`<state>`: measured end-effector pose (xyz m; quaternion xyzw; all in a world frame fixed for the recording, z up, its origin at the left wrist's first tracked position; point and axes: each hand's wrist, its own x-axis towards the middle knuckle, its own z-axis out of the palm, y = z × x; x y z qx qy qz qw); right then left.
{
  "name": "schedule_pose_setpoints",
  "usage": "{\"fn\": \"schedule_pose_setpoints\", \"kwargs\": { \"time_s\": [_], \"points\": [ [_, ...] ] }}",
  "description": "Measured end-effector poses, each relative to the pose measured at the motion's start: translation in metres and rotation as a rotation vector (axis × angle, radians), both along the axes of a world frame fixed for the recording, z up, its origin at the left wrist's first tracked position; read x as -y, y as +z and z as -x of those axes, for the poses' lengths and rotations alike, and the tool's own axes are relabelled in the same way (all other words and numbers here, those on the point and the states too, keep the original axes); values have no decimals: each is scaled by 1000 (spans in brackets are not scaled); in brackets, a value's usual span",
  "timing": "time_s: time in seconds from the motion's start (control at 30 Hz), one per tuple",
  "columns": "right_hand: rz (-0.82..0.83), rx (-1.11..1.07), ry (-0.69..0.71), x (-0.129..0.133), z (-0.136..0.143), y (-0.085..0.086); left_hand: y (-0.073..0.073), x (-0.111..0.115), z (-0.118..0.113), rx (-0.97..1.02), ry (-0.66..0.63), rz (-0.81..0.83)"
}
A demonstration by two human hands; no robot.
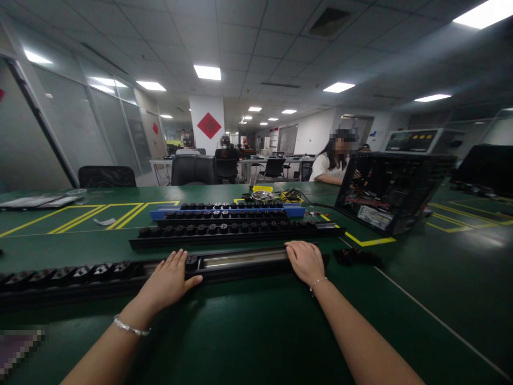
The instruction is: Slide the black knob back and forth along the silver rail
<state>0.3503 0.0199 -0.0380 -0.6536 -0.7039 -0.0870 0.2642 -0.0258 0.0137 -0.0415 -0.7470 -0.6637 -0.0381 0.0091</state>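
A long black rail (240, 272) lies across the green table near me, with a row of black socket modules (62, 272) in its left part. Its right part shows a bare metallic channel. My left hand (170, 278) rests over the rail with fingers extended and thumb apart, beside a single black module (192, 262). At the rail's right end lies my right hand (305, 262), its fingers bent over the edge and close together; whether anything small is under them is hidden.
Behind are another black rail of modules (236, 235) and a blue rail (295, 211). An open computer case (395, 192) stands back right, near a seated person (331, 163). Dark small parts (355, 256) lie right of my right hand. Cables (294, 195) sit behind the rails.
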Motion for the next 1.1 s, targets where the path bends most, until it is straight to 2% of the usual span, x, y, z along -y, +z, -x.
{"fn": "schedule_pose_setpoints", "kwargs": {
  "time_s": [0.27, 0.57, 0.7, 0.9, 1.1],
  "points": [
    [-1, -5, -4, -1, 0, 0, 4, 6, -18, -23, 3, -11],
    [-10, -3, 8, -1, -1, -2, -5, 9, -33, 19, -98, -107],
    [5, -8, 12, -1, -1, -2, -2, 14, -41, 23, -119, -115],
    [6, 9, 3, -1, -1, -3, 6, 21, -51, 11, -112, -81],
    [0, -17, 4, 0, 5, -4, 1, 20, -52, 9, -97, -122]
  ]
}}
